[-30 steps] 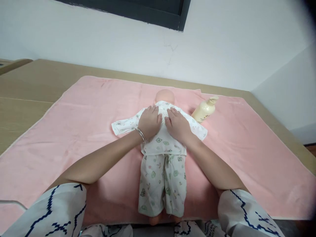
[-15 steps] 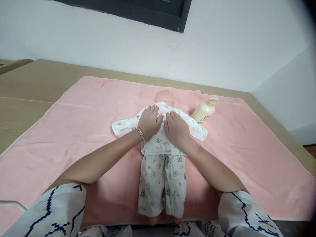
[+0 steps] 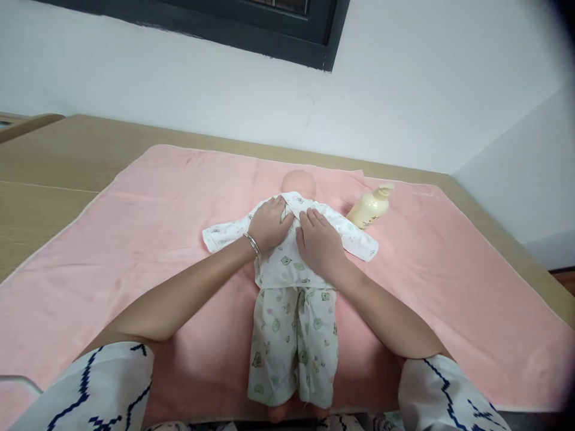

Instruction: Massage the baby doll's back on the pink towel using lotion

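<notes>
A baby doll (image 3: 299, 182) in a white printed shirt and trousers (image 3: 294, 335) lies face down on a pink towel (image 3: 157, 209), head away from me. My left hand (image 3: 268, 224), with a silver bangle on the wrist, rests on the doll's upper back, fingers curled against the shirt near the collar. My right hand (image 3: 318, 242) lies flat beside it on the right shoulder blade, fingers stretched out. Both hands press on the shirt and nearly touch each other.
A cream pump bottle (image 3: 371, 206) lies tilted on the towel just right of the doll's sleeve. The towel covers a wooden table (image 3: 58, 161) set against a white wall. The table's right edge runs along the towel.
Both hands have slid slightly down the doll's back toward me. My left fingers have curled into the shirt. The view has tipped a little.
</notes>
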`<act>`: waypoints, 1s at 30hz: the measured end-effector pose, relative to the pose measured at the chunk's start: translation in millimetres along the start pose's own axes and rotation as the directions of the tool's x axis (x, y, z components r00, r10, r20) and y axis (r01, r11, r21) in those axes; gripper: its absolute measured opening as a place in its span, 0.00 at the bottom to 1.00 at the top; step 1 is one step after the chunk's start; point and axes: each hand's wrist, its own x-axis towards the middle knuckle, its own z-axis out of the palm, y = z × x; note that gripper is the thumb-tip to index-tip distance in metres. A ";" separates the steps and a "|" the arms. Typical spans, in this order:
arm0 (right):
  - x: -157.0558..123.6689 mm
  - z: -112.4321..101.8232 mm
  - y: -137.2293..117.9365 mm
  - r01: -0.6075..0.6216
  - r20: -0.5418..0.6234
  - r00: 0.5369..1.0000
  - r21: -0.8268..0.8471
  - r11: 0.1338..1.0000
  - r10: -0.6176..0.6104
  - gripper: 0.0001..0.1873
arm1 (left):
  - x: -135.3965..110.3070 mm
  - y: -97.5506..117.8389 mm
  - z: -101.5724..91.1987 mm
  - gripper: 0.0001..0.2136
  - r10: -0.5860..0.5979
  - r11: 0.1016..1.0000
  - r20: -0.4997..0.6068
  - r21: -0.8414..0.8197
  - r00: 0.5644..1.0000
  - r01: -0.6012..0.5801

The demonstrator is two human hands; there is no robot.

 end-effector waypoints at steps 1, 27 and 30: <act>2.0 -1.3 2.7 0.004 0.002 1.000 0.016 1.000 -0.004 0.28 | -2.6 2.5 -0.1 0.22 0.013 1.000 -0.029 0.013 1.000 -0.013; 22.3 5.0 24.5 -0.044 0.027 0.999 0.061 0.997 0.042 0.30 | -17.3 18.0 -6.1 0.18 0.120 0.989 -0.066 0.094 0.991 -0.114; 2.9 0.2 2.4 -0.032 0.017 0.999 -0.004 0.999 0.032 0.30 | -0.3 1.8 -6.8 0.20 0.024 0.997 0.040 0.067 0.999 -0.026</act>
